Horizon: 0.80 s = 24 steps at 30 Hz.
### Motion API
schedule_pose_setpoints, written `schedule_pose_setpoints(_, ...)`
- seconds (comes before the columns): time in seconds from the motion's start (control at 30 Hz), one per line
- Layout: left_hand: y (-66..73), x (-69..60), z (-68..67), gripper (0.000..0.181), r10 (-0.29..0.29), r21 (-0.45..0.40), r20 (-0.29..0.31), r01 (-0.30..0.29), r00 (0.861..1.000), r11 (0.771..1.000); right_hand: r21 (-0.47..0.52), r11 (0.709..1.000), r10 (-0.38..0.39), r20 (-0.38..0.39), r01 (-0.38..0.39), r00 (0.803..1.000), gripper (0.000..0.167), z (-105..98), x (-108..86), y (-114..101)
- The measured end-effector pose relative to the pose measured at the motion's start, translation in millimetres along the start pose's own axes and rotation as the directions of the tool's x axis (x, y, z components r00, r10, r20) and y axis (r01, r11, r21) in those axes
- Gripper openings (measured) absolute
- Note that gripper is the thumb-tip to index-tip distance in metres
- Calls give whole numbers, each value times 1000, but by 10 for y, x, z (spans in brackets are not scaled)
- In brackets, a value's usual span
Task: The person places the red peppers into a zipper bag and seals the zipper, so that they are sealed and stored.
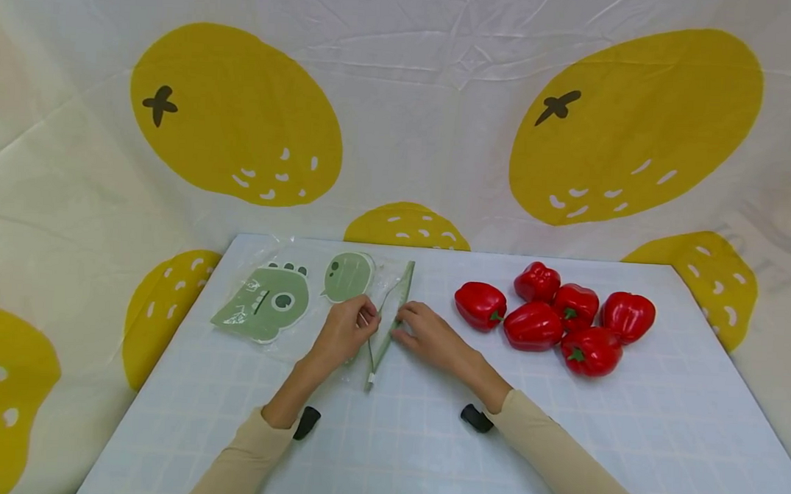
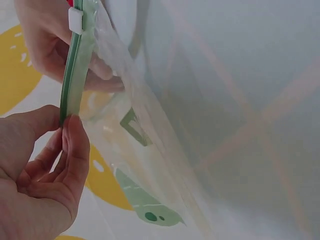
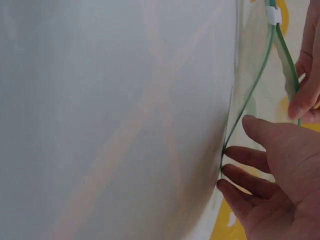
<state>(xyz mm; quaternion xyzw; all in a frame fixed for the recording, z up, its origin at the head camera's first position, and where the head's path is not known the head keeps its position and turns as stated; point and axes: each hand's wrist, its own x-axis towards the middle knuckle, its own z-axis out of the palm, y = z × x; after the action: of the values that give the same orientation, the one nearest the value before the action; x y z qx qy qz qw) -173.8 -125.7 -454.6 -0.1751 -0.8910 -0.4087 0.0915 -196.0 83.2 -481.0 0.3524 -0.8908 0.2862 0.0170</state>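
A clear slider storage bag (image 1: 309,313) with green cartoon prints lies on the table, its green-edged mouth towards the right. My left hand (image 1: 342,329) pinches one green lip (image 2: 72,85) between thumb and fingers. The two lips stand apart below the white slider (image 3: 273,15), which sits near the mouth's near end. On the other side, my right hand (image 1: 431,338) touches the opposite lip (image 3: 255,85) with its fingertips; a gap shows between thumb and fingers in the right wrist view. No contents show inside the bag.
Several red bell peppers (image 1: 533,327) sit grouped to the right of the bag. The table (image 1: 399,461) has a pale blue checked cover. Behind it hangs a white cloth (image 1: 427,130) with large yellow fruit prints. Black devices (image 1: 476,418) are at both wrists.
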Motion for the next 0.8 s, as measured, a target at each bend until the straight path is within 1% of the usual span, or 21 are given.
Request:
schedule_pose_setpoints(0.17, 53, -26, -27, 9, 11, 35, -65, -8, 998, 999, -20, 1000, 24, 13, -24, 1000, 25, 6, 42, -4)
schedule_pose_setpoints(0.27, 78, -39, -43, 10, 7, 71, -105, 0, 994, 997, -35, 998, 44, 29, -43, 999, 29, 2, 66, -21)
schedule_pose_setpoints(0.47, 118, -51, -83, 10, -6, 152, -179, 34, 984, 988, -91, 992, 93, 26, -90, 995, 36, -4, 77, -59)
schedule_pose_setpoints(0.57, 125, -61, -111, 9, -13, 168, -205, 48, 979, 985, -116, 987, 111, 24, -107, 994, 35, -4, 67, -70)
schedule_pose_setpoints(0.7, 109, -77, -156, 11, 10, 185, -244, 37, 970, 982, -139, 984, 116, 18, -112, 993, 33, 2, 60, -76)
schedule_pose_setpoints(0.8, 92, -92, -195, 11, 12, 170, -271, 35, 963, 985, -140, 984, 110, 20, -106, 994, 34, 7, 59, -80)
